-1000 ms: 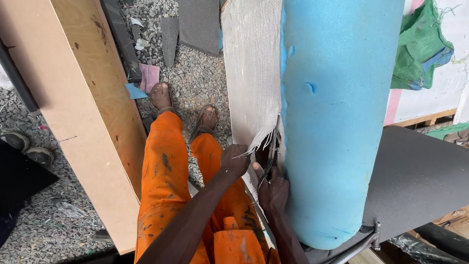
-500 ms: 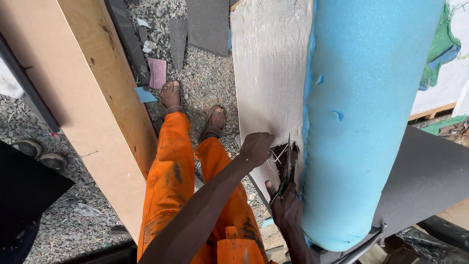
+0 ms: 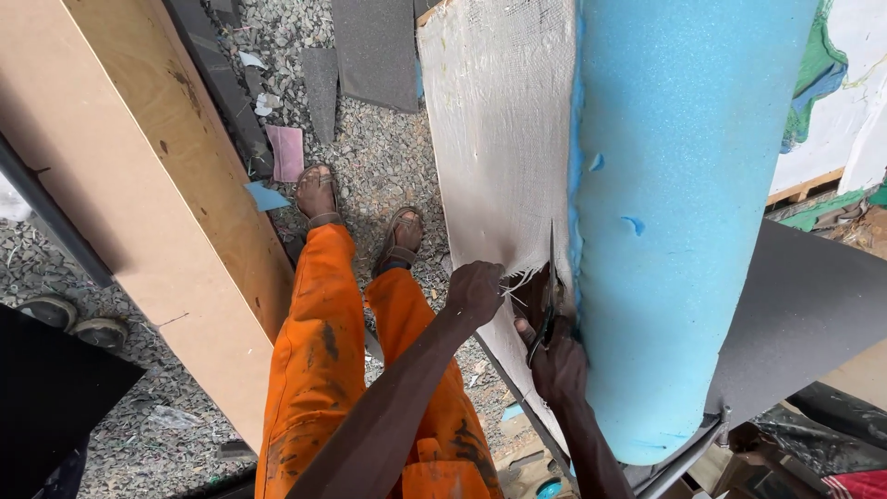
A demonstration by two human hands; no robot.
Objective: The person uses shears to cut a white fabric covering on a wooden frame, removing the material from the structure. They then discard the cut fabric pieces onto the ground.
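Two hands busy | left hand (image 3: 474, 289) fingers pinching white fabric (image 3: 504, 139) | right hand (image 3: 557, 365) gripping scissors (image 3: 549, 291) | risk: blade nicks left fingers or gouges blue foam (image 3: 679, 212)

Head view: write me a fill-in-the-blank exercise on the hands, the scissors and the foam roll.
1. The right hand holds a pair of ____ against the white woven fabric.
2. The left hand grips the frayed edge of the ____ woven fabric.
3. The foam roll beside the fabric is ____ in colour.
4. The person's trousers are ____.

Missing words: scissors; white; blue; orange
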